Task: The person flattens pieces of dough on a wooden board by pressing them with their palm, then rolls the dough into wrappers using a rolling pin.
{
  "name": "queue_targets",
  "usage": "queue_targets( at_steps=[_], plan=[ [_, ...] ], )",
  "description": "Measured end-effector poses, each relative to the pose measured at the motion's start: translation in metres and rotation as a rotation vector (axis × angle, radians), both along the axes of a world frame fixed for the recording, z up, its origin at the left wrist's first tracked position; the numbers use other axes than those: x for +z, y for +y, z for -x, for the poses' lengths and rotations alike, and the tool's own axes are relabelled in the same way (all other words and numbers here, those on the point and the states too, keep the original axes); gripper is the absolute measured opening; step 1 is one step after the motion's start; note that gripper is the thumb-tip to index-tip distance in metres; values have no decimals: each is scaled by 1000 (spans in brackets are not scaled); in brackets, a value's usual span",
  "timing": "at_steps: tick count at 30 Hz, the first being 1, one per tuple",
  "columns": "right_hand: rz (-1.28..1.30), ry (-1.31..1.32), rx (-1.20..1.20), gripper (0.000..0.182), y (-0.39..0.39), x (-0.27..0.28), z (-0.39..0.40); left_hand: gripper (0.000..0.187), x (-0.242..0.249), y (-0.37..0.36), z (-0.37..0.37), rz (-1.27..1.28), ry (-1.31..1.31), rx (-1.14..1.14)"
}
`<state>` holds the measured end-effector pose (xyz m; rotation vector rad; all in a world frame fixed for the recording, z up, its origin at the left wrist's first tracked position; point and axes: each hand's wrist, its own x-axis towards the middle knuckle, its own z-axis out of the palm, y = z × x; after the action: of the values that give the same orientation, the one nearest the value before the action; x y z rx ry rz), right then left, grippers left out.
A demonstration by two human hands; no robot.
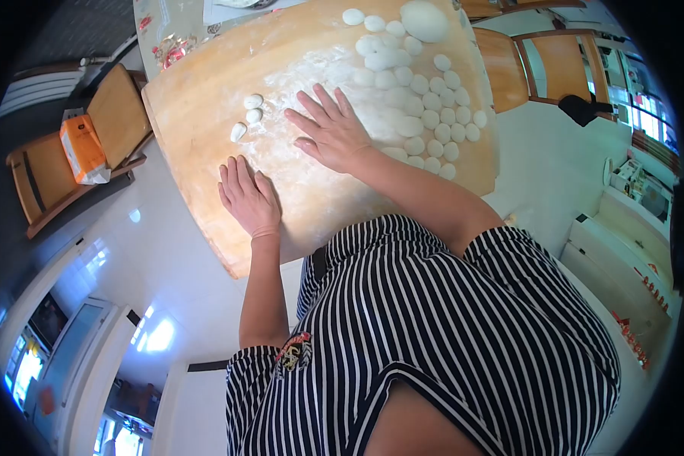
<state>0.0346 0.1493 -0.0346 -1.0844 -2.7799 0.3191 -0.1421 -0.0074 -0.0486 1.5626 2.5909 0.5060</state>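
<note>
My left hand [249, 199] lies palm down at the near left part of a floured wooden board [197, 83], fingers stretched out. Just beyond its fingertips are three small dough pieces [254, 115]. Farther right, my right hand [333, 131] is palm down over the floury middle, its fingers spread. Whether anything lies under either palm is hidden. Several small dough rounds [431, 100] are grouped on the board's right side, some dusted white with flour [380, 102]. A large smooth dough ball [424, 20] rests at the far right.
A wooden chair [118, 106] on the left holds an orange-and-white packet [83, 148]. Another wooden chair [501, 68] stands at the right, close to the board. A patterned tablecloth [171, 26] shows beyond the board's far left edge.
</note>
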Motion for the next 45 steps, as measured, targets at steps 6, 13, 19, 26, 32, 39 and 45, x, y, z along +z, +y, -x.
queue_targets(
  at_steps=[6,13,19,26,32,39,45],
  plan=[
    [-15,35,-105,53,14,-10,-41,44,-4,2,9,-155,17,-41],
    [80,293,-214,56,-8,24,-103,38,24,89,10,-308,-70,-41],
    [228,496,-455,45,-43,50,-147,34,23,107,-12,-140,93,-70],
    [162,452,-423,38,-46,56,-162,25,39,63,-84,-62,-361,-206],
    [447,557,-385,39,-27,55,-91,39,36,47,-38,-215,-359,-193],
    [49,110,-166,57,-22,20,17,38,2,7,21,-148,-31,151],
    [58,80,-41,71,-25,-1,18,44,-5,5,19,-73,41,121]
  ],
)
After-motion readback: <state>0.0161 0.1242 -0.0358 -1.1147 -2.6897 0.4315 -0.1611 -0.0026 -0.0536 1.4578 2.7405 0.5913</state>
